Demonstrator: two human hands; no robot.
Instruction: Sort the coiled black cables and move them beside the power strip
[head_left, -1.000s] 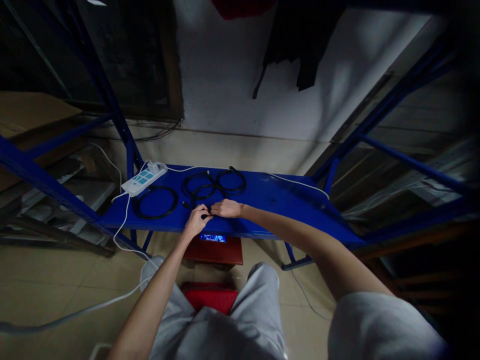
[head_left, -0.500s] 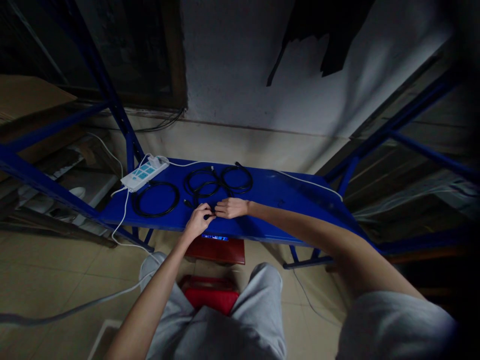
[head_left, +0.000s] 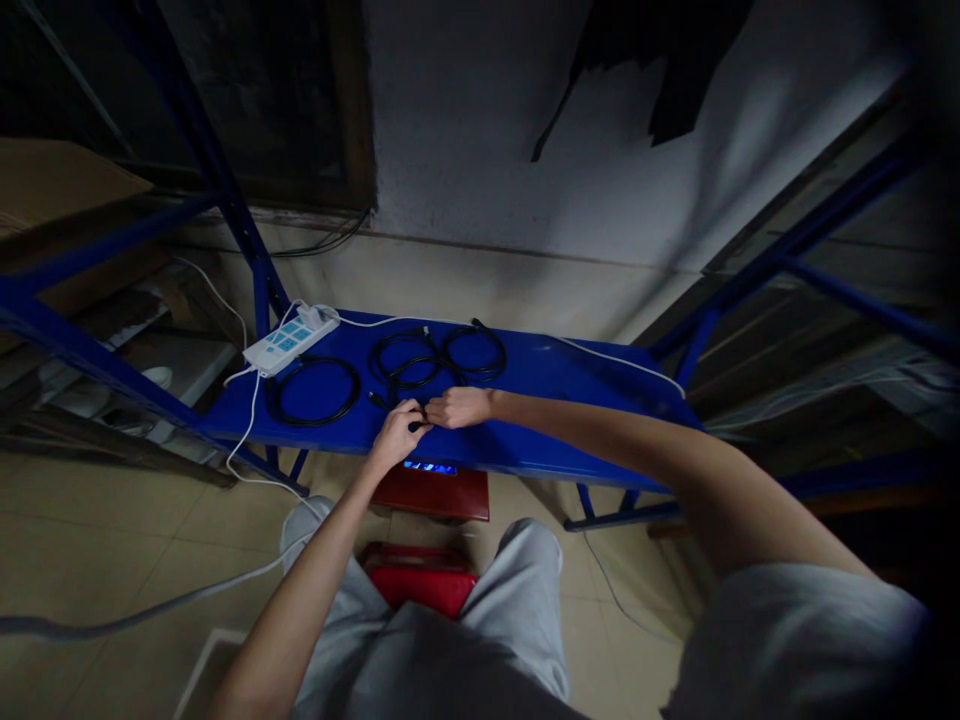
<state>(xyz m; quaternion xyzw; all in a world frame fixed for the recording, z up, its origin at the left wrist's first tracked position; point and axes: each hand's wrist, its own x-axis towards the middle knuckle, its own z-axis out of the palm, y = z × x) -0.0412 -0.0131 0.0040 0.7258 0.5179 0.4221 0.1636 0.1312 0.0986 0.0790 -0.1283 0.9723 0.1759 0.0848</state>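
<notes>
My left hand (head_left: 395,435) and my right hand (head_left: 463,407) meet at the front edge of a low blue shelf (head_left: 570,400). Both pinch a thin black cable (head_left: 390,403) between their fingertips; its end pokes out to the left of my left hand. Just behind my hands lie two coiled black cables, one in the middle (head_left: 403,359) and one to its right (head_left: 474,352). A third, larger black coil (head_left: 313,390) lies further left on the shelf.
A white power strip (head_left: 291,341) sits at the shelf's back left corner, its white cord (head_left: 150,606) trailing over the tiled floor. A red box (head_left: 433,492) stands under the shelf. Blue rack posts (head_left: 247,255) rise on both sides.
My hands have stayed together on the cable at the shelf's front edge. The view has tipped slightly, so the shelf sits a little higher in the picture.
</notes>
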